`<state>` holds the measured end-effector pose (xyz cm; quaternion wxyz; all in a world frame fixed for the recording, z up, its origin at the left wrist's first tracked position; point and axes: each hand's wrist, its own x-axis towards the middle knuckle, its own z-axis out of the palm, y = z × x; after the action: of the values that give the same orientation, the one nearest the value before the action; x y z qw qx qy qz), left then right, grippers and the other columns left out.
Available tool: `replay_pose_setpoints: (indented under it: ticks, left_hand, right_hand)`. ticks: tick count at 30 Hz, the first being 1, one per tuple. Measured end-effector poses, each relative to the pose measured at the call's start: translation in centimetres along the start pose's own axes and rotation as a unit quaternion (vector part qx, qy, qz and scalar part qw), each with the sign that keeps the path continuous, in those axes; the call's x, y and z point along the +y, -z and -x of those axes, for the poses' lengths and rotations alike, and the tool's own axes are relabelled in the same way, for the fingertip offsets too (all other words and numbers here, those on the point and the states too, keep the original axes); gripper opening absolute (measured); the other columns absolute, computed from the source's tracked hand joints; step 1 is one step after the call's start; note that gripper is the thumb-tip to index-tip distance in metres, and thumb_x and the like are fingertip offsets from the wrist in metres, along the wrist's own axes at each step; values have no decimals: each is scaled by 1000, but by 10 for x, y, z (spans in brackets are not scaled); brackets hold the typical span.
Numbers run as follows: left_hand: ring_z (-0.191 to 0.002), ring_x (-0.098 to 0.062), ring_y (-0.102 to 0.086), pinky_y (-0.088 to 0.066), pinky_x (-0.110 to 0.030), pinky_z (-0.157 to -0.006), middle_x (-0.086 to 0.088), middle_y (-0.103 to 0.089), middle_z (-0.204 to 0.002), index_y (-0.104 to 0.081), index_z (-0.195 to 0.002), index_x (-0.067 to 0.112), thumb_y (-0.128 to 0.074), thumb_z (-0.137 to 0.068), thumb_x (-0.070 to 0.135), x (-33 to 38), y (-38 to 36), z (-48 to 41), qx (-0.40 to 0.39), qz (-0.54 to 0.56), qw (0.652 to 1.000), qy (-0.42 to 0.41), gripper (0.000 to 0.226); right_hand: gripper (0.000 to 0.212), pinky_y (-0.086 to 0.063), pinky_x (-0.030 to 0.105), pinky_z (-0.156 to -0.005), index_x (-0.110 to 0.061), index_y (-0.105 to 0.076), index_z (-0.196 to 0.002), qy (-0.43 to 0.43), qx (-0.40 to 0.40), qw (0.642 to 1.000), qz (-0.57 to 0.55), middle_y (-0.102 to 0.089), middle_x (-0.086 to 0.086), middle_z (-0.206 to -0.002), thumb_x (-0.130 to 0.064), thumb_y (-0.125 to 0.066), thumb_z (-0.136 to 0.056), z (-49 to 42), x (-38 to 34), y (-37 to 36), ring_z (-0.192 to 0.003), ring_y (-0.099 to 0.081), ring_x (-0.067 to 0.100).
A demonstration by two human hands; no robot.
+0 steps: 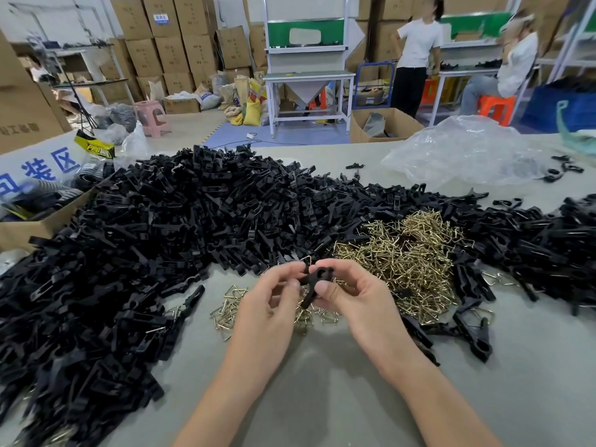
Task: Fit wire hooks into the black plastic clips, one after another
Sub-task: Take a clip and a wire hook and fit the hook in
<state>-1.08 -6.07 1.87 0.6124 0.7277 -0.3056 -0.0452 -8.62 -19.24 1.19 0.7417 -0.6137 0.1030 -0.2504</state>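
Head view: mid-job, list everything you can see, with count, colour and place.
clips: large heap, black, across the table from left to right
wire hooks: one heap plus loose scatter, brass-coloured, centre-right and front centre
held clip: one, black, front centre
plastic bag: one, clear, far right of the table
cardboard box: one, brown, left table edge
cartons: many, brown, stacked at the back
table: one, grey, under everything
left hand: one, pinches the held clip
right hand: one, pinches the held clip
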Motion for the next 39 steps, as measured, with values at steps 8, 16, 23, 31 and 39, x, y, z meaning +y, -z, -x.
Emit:
replay_pose_setpoints:
  ticks: [8,16,23,31,39]
  left_hand:
    - [-119,-3,-40,-29,-31,-109,22,-49,-122,-56,-129,39,-36,-91,66,-20,25,-3,-136,-413,899,-56,51]
    - [-105,-2,-43,-25,-24,-92,27,-48,-105,-53,-104,45,-50,-96,55,-25,20,-5,-118,-399,906,-74,13]
    - [-107,6,-49,-36,-19,-88,28,-58,-103,-61,-80,40,-73,-88,32,-25,17,-9,-66,-221,972,-46,16]
    - [-72,-20,-64,-52,-29,-62,3,-68,-78,-66,-90,39,-58,-99,20,-17,17,-10,-17,-26,999,24,23]
    - [-75,-9,-64,-55,-18,-74,-8,-72,-82,-78,-89,34,-65,-94,11,-7,17,-12,4,94,992,79,27]
  right_hand:
    - [22,-59,23,-75,-14,-70,-107,12,95,994,-57,-70,-2,-86,-4,-69,-88,-5,-1,7,-84,-71,16]
    - [22,-59,23,-71,-11,-65,-114,3,123,992,-37,-68,5,-94,-1,-65,-94,-5,1,3,-77,-71,12]
    - [21,-59,24,-68,-11,-65,-114,-20,125,989,-76,-68,10,-101,-4,-65,-94,-7,-1,4,-75,-72,14]
    - [35,-60,33,-75,-12,-67,-113,-64,60,983,-159,-74,11,-104,-20,-72,-80,-6,0,4,-92,-73,26]
    - [33,-60,32,-80,-13,-69,-111,-76,32,977,-195,-72,18,-112,-12,-72,-78,-6,3,2,-101,-72,28]
